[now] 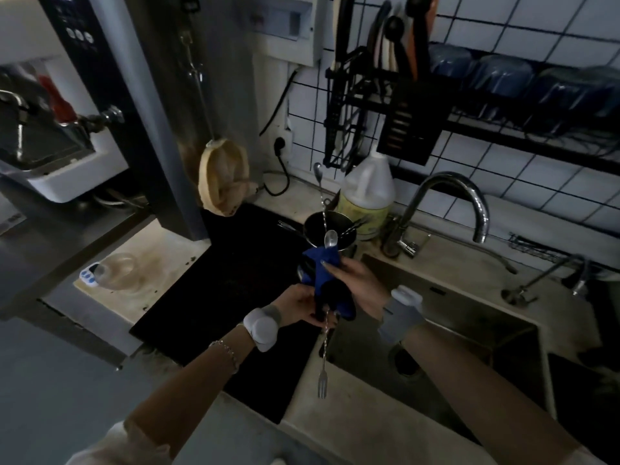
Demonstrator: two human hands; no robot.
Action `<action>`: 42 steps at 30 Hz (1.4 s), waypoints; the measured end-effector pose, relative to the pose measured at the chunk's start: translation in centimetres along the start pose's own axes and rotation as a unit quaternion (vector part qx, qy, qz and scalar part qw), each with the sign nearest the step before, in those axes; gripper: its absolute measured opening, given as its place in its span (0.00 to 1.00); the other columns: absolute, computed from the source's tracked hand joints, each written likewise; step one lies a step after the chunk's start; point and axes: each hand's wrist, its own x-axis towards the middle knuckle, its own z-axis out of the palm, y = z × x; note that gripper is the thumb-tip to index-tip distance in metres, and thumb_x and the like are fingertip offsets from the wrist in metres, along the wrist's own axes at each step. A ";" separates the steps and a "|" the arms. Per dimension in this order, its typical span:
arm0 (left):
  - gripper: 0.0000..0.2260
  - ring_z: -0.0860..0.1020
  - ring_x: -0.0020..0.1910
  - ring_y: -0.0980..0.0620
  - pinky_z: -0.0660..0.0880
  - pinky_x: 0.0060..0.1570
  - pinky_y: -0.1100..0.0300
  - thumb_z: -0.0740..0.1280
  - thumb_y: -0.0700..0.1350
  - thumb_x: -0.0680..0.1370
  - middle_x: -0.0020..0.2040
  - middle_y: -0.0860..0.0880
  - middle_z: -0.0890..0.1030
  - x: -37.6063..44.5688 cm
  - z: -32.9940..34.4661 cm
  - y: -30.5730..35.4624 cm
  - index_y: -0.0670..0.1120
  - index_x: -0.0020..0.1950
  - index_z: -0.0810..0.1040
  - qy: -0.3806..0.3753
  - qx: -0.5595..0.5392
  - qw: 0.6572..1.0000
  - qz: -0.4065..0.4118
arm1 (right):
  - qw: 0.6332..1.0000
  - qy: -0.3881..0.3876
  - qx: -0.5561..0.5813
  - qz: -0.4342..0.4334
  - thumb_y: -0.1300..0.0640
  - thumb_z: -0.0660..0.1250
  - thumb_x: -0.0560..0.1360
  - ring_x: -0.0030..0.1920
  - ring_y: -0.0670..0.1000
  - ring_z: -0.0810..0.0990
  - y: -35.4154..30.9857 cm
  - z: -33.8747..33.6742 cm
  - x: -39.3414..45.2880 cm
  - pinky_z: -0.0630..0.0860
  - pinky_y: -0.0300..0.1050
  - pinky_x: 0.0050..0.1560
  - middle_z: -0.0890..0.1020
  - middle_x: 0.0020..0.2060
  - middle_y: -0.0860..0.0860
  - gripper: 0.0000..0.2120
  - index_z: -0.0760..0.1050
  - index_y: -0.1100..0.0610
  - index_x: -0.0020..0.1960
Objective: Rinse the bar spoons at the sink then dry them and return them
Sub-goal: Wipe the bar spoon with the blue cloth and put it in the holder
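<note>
A: Where's the spoon?

B: I'm holding one bar spoon (324, 333) over the sink (436, 330) edge, wrapped in a blue cloth (323, 276). Bowl is sticking out the top, fork end hanging below.

A: Hands?

B: Left hand (302, 305) is closing on the cloth's lower part around the stem. Right hand (355, 283) is pinching the cloth up near the bowl.

A: The rest?

B: More bar spoons are standing in the metal cup (318, 229) on the worktop (161, 263), left of the faucet (446, 203).
</note>
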 end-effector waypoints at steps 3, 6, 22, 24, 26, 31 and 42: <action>0.07 0.84 0.41 0.43 0.82 0.37 0.53 0.57 0.31 0.79 0.38 0.42 0.83 0.6 2.0 0.4 0.35 0.53 0.74 -0.023 -0.002 1.000 0.010 | 0.998 0.062 -0.002 -0.025 0.57 0.70 0.74 0.57 0.57 0.81 -0.2 -1.8 -0.8 0.75 0.51 0.60 0.84 0.53 0.58 0.10 0.81 0.57 0.55; 0.12 0.83 0.42 0.44 0.78 0.47 0.44 0.53 0.35 0.80 0.34 0.42 0.84 2.2 3.5 1.0 0.38 0.47 0.75 -0.038 -0.089 0.994 -0.048 | 0.995 0.090 0.015 -0.047 0.58 0.70 0.74 0.53 0.53 0.82 -1.0 -3.2 -1.5 0.78 0.46 0.55 0.86 0.48 0.53 0.07 0.82 0.54 0.52; 0.07 0.84 0.33 0.51 0.82 0.36 0.59 0.58 0.32 0.79 0.32 0.47 0.85 4.1 7.2 3.9 0.35 0.49 0.76 -0.066 0.075 0.993 0.070 | 0.990 0.103 0.053 -0.077 0.61 0.69 0.75 0.60 0.62 0.79 -3.6 -8.1 -2.5 0.73 0.55 0.64 0.80 0.60 0.63 0.17 0.75 0.64 0.63; 0.07 0.84 0.33 0.52 0.82 0.36 0.60 0.60 0.31 0.78 0.33 0.48 0.84 4.3 7.5 4.5 0.36 0.51 0.76 -0.055 0.095 0.989 0.100 | 0.991 0.105 0.044 -0.070 0.59 0.69 0.75 0.57 0.61 0.80 -2.8 -8.3 -2.5 0.74 0.53 0.60 0.81 0.56 0.62 0.14 0.77 0.64 0.59; 0.07 0.84 0.33 0.53 0.82 0.36 0.61 0.61 0.32 0.78 0.37 0.45 0.84 4.2 7.8 4.6 0.37 0.52 0.77 -0.055 0.101 0.987 0.109 | 0.990 0.118 0.039 -0.067 0.59 0.68 0.75 0.55 0.61 0.79 -2.6 -8.5 -2.4 0.73 0.56 0.60 0.81 0.54 0.65 0.13 0.78 0.65 0.57; 0.07 0.84 0.35 0.54 0.81 0.35 0.62 0.64 0.34 0.77 0.41 0.45 0.83 4.7 7.8 4.9 0.37 0.54 0.76 -0.039 0.081 0.993 0.074 | 0.984 0.149 0.020 -0.096 0.62 0.67 0.76 0.55 0.59 0.79 -3.0 -9.3 -2.2 0.71 0.60 0.65 0.79 0.58 0.68 0.15 0.76 0.68 0.60; 0.07 0.81 0.47 0.58 0.77 0.45 0.64 0.62 0.47 0.79 0.50 0.52 0.82 5.0 6.5 8.9 0.53 0.52 0.79 0.039 0.027 0.989 0.139 | 0.984 0.132 -0.051 -0.106 0.55 0.75 0.70 0.45 0.52 0.83 -2.6 -10.5 -3.0 0.78 0.42 0.47 0.86 0.44 0.55 0.08 0.84 0.52 0.49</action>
